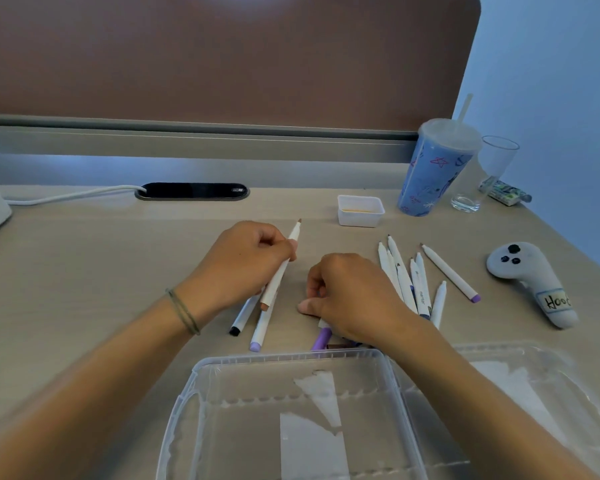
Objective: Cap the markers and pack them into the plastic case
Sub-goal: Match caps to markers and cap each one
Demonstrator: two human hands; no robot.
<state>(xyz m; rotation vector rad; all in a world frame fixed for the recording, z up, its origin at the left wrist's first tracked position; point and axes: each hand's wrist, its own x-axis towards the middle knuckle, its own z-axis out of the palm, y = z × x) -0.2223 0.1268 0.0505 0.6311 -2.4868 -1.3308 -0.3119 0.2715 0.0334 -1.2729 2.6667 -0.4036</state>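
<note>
Gripping an uncapped white marker (280, 268) at frame centre, the left hand (243, 263) angles its tip up-right. Just right, the right hand (350, 299) curls over a purple-capped marker (321, 337) on the beige desk (84, 258); whether it grips is unclear. More markers (409, 278) lie centre-right. An open clear plastic case (291, 417) fills the bottom, before a brown partition (222, 57) and blue wall (551, 64).

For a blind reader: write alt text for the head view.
A person's left hand holds an uncapped white marker tip up, while the right hand reaches among caps on a beige desk. More uncapped markers lie right of it; an open clear plastic case, holding no markers, sits nearest.
</note>
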